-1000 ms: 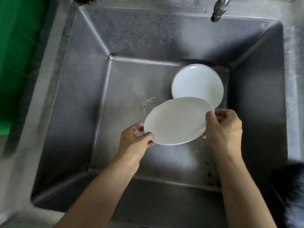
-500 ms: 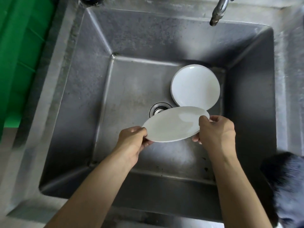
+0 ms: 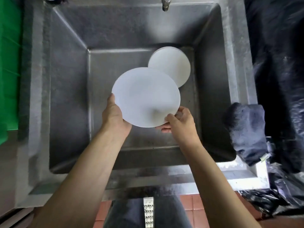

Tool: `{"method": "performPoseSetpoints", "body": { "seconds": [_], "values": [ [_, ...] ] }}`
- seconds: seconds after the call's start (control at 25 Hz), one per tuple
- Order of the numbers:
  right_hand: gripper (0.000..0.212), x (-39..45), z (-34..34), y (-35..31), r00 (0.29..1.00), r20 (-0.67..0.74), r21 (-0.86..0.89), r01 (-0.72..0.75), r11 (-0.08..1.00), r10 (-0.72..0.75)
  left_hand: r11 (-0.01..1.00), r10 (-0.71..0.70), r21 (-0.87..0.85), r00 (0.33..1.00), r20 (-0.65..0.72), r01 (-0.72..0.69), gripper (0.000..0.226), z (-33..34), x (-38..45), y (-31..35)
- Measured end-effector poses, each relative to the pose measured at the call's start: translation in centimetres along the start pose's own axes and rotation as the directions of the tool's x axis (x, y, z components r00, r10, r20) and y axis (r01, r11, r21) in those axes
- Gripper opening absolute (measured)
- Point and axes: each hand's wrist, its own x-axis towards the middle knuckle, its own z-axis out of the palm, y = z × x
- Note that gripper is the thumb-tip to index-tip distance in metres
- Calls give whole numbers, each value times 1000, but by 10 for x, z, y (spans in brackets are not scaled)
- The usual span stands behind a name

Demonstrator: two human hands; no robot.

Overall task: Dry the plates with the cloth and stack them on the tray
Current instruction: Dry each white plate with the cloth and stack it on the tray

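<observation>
The left hand (image 3: 115, 117) cups the near-left rim of a white plate (image 3: 144, 96), its thumb laid along the edge and its other fingers hidden beneath. The right hand (image 3: 180, 122) pinches the same plate at its near-right rim, thumb on top and fingers curled under, so the plate hangs between the two hands above the basin of a steel sink (image 3: 69, 96). The plate's broad face is turned up toward the camera.

Just beyond the right hand, partly covered by the held plate's far edge, a second white plate (image 3: 174, 63) leans in the far right corner of the sink floor. Farther out past both hands, a tap spout (image 3: 165, 4) hangs over the back wall.

To the right of the right hand, a dark blue cloth (image 3: 246, 129) lies draped on the sink's right rim, with black plastic sheeting (image 3: 279, 63) beyond it. Well to the left of the left hand stands a green surface (image 3: 9, 71). Below the forearms, red floor tiles (image 3: 189, 209) show.
</observation>
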Motion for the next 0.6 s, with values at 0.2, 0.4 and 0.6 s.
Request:
{"method": "performPoseSetpoints", "body": {
  "seconds": [0.2, 0.4, 0.6],
  "values": [
    [35, -28, -23, -17, 999, 32, -95, 37, 995, -34, 996, 80, 24, 995, 52, -82, 38, 4, -31, 5],
    [25, -47, -65, -19, 985, -126, -212, 86, 974, -114, 975, 186, 104, 979, 89, -195, 32, 11, -60, 12],
    [45, -40, -125, 6, 655, -432, -677, 219, 703, -620, 941, 229, 235, 970, 86, -243, 35, 13, -87, 12]
  ]
}}
